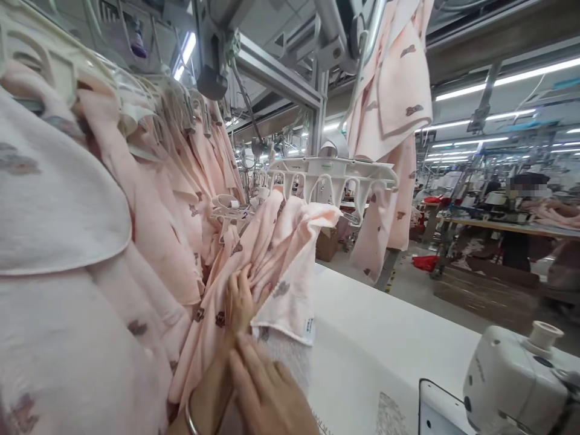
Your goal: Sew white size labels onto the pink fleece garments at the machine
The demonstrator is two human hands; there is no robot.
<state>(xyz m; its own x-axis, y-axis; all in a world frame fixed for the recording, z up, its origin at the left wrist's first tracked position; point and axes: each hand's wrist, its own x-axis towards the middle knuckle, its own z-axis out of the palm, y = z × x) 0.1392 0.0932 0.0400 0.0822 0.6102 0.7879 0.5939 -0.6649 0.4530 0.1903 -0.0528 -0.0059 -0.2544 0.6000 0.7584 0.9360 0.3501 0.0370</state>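
Seemingly left hand [240, 302] grips pink garment [290, 241] below clip hanger [335, 172], right hand [267, 393] beside.

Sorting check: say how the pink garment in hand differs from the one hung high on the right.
The held garment is bunched in the left hand; the high garment hangs loose, untouched. The held garment sits low by the table; the high garment near the overhead rail. Both pale pink, dark prints.
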